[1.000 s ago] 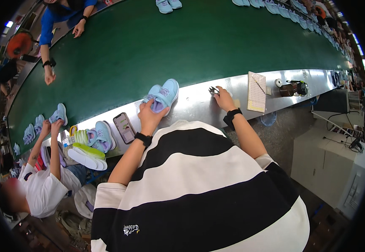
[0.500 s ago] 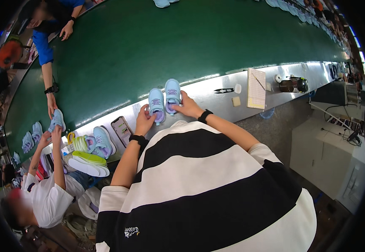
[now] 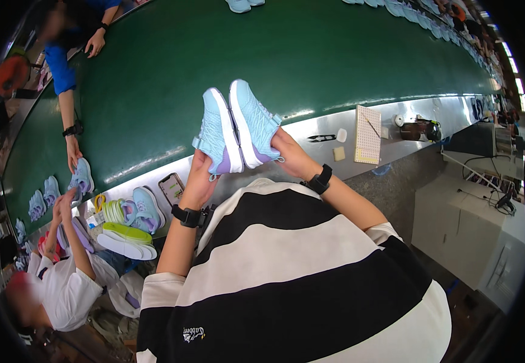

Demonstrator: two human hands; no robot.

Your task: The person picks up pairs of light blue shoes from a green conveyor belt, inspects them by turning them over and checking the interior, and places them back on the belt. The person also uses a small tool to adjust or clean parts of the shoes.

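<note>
Two light-blue sneakers with white soles and purple heels are held up side by side over the edge of the green belt. My left hand (image 3: 199, 181) grips the left sneaker (image 3: 216, 130) at its heel end and opening. In the same way my right hand (image 3: 291, 154) holds the right sneaker (image 3: 253, 124). Both are turned on their sides with the soles facing and nearly touching, toes pointing away from me. The fingers inside the shoe openings are mostly hidden.
On the metal ledge (image 3: 311, 124) lie a phone (image 3: 171, 187), thread snips (image 3: 322, 138), a sheet with a pencil (image 3: 368, 134) and a dark jar (image 3: 421, 130). More sneakers (image 3: 147, 209) and green insoles (image 3: 128, 232) are at left. Two co-workers handle another sneaker (image 3: 81, 176) on the belt (image 3: 172, 66).
Both sneakers have been lifted and rolled from upright onto their sides, soles together. My hands shifted with them. The co-worker in white moved a hand back from the other sneaker.
</note>
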